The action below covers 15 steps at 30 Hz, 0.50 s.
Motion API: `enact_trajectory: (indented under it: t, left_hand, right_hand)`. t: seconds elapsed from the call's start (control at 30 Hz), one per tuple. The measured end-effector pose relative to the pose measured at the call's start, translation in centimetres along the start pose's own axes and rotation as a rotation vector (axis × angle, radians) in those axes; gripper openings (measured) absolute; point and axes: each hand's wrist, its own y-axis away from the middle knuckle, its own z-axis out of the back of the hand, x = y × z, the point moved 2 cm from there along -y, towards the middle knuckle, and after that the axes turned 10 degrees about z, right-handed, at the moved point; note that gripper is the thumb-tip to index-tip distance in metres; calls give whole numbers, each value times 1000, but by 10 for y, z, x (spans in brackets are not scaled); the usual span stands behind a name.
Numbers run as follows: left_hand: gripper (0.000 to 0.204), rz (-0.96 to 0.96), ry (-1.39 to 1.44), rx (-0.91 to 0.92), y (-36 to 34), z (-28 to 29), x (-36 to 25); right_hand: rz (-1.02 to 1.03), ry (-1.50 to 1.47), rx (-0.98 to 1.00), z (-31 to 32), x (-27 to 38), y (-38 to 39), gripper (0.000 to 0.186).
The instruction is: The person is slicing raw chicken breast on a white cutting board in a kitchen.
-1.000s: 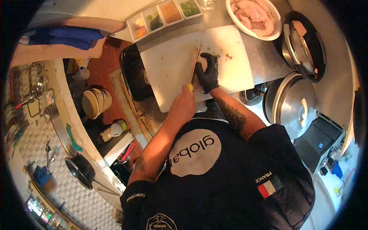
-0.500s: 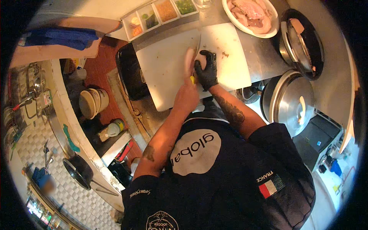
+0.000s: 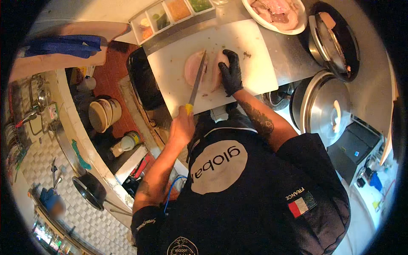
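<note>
My bare left hand (image 3: 182, 125) is closed round the yellow handle of a long knife (image 3: 196, 87), at the near left edge of the white cutting board (image 3: 170, 59). The blade points away from me and lies across a flat, pale pink slice of raw meat (image 3: 192, 70). Just right of it is a second piece of raw meat (image 3: 217, 76). My right hand (image 3: 231, 76), in a black glove, grips that piece along its right side, thumb and fingers apart. Small dark scraps dot the board.
Beyond the board stands a tray of chopped ingredients (image 3: 172, 12). An oval white dish of raw meat (image 3: 276, 27) is at the far right, beside a dark pan (image 3: 355, 51). Nearer is a large lidded pot (image 3: 325, 108). A black bin (image 3: 144, 80) adjoins the board's left.
My left hand has drawn the knife back toward me and left, its blade now tilted. The meat lies parted in two pieces, the left one flat. My right hand stays at the right piece.
</note>
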Motion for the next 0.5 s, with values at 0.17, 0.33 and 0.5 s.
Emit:
enact_trajectory:
  t: [0.17,0.33,0.5]
  left_hand:
    - [20,-61,157,65,26,41,-12]
    - [20,-143,105,-23,31,23,-26]
    - [21,-78,85,-48,24,11,-34]
  right_hand:
    - [20,11,22,0,2,1,44]
    - [-23,13,32,-5,16,-1,38]
    - [-126,-64,45,-17,17,-2,37]
